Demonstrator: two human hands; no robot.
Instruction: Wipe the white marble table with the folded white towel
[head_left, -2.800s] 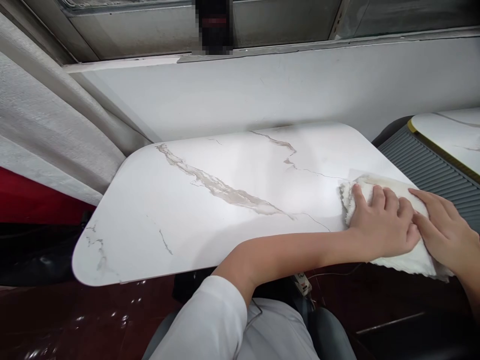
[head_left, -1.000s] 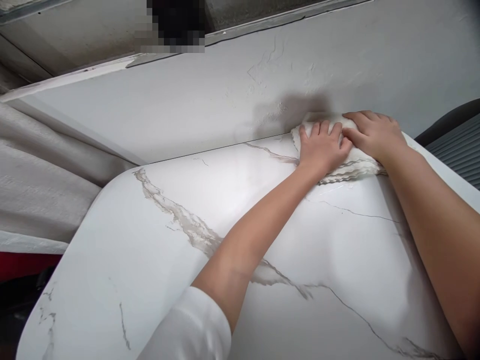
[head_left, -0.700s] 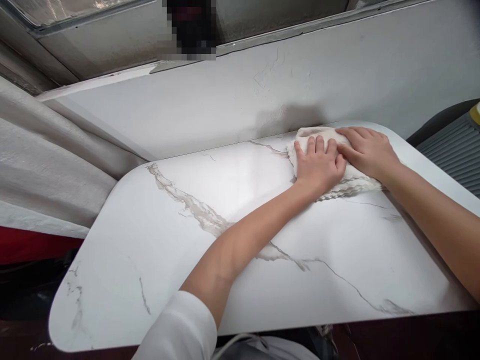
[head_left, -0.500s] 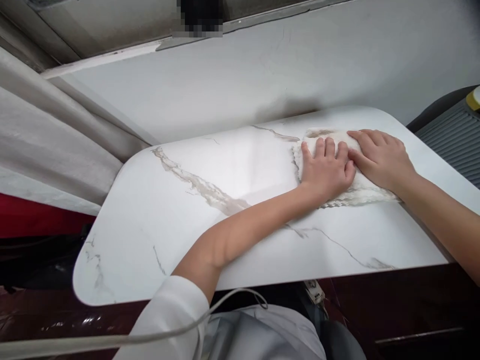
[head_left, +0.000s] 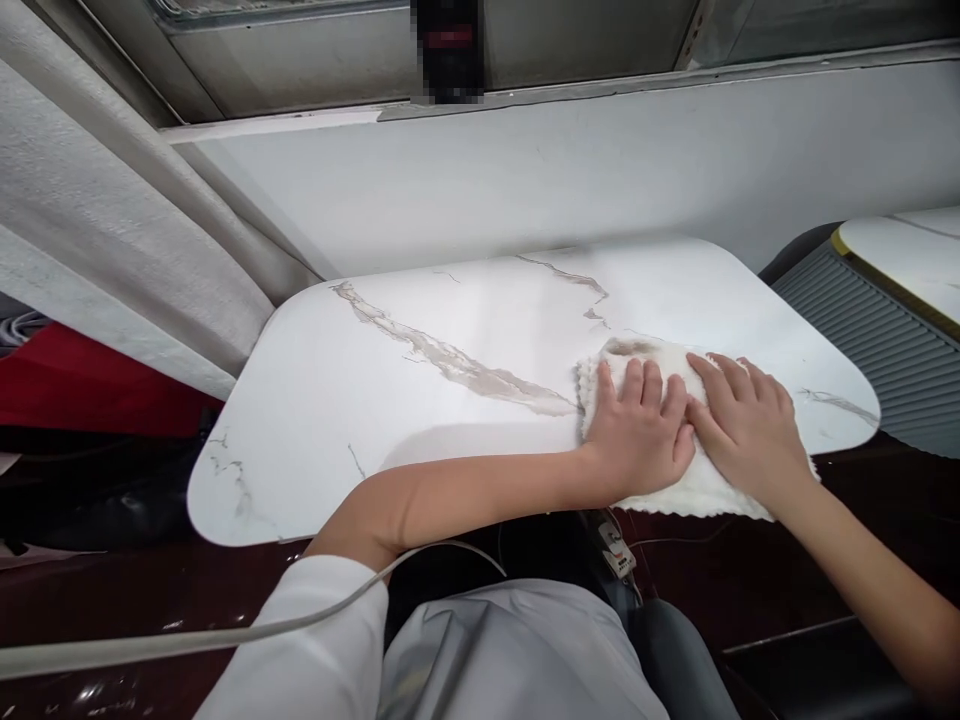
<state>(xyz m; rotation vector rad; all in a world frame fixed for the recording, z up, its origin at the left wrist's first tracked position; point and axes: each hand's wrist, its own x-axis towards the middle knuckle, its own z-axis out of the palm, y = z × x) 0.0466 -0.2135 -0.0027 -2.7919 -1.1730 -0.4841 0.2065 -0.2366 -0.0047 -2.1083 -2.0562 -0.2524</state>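
Note:
A cream-white cloth (head_left: pixel 694 485) with scalloped edges and a brownish smudge lies spread on the white marble-patterned tabletop (head_left: pixel 480 320). Its near edge hangs over the table's front rim. Pressed flat on the left part of the cloth is my left hand (head_left: pixel 641 430), fingers apart and pointing away from me. My right hand (head_left: pixel 750 425) rests beside it on the cloth's right part, fingers stretched out too. The hands nearly touch at the thumbs. Both palms are hidden against the cloth.
A pale wall (head_left: pixel 525 170) runs behind the table, with a grey curtain (head_left: pixel 127 190) at the left. To the right stands a ribbed grey cabinet (head_left: pixel 862 310) with a white top. A pale cable (head_left: pixel 225 632) crosses low in front of me.
Both hands and the cloth have moved toward me across the tabletop, from its far part to the front edge. The camera view has shifted as well.

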